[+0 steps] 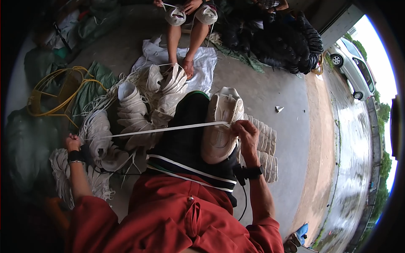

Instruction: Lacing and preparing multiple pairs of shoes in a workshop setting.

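Across the person's lap, on dark cloth [181, 145] with white stripes, rests a cream shoe [217, 145], probably set there so that the leg steadies it from beneath. The right hand [246, 134] pinches a white lace [164, 130] at the shoe's side; the left hand [73, 142] is far out to the left, its fingers apparently closed on the far end. The straight run between them suggests the hands are apart to hold it taut. Pale shoe uppers [99, 130] lie heaped beside the left hand, seemingly for easy reach, and stacked uppers [268, 137] stand just beyond the right. Opposite, a co-worker [198, 40] has white shoes [206, 15] on both knees, perhaps likewise for support. No brand, label or writing can be made out
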### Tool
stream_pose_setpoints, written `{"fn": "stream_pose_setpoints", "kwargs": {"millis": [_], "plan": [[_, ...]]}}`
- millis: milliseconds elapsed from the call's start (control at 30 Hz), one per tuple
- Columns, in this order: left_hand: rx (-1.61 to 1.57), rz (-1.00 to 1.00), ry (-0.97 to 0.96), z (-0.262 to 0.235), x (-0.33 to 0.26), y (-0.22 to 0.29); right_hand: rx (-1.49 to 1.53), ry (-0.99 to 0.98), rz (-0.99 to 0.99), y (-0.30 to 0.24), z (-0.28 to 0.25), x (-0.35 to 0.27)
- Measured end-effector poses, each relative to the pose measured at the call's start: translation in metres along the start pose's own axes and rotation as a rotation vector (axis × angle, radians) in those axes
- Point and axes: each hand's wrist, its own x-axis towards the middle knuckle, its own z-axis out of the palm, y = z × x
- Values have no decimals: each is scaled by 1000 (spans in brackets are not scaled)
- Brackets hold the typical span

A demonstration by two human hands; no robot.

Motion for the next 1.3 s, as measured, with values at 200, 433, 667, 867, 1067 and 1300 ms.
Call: {"fn": "stream_pose_setpoints", "kwargs": {"millis": [200, 433, 667, 867, 1067, 1300], "plan": [[435, -92, -335, 101, -167, -139, 179, 42, 39, 9, -11, 6], [877, 200, -1495, 192, -413, -227, -199, 9, -174, -8, 6, 16], [1084, 554, -1759, 200, -463, -268, -756, -100, -208, -23, -1, 28], [1072, 613, -1737, 198, -462, -273, -804, -65, -461, -38, 4, 39], [1130, 696, -1690, 202, -469, -274, -1229, -294, -775, -26, 43, 46], [1407, 923, -1750, 214, -489, -248, -1228, -288, -696, -18, 58, 39]]}}
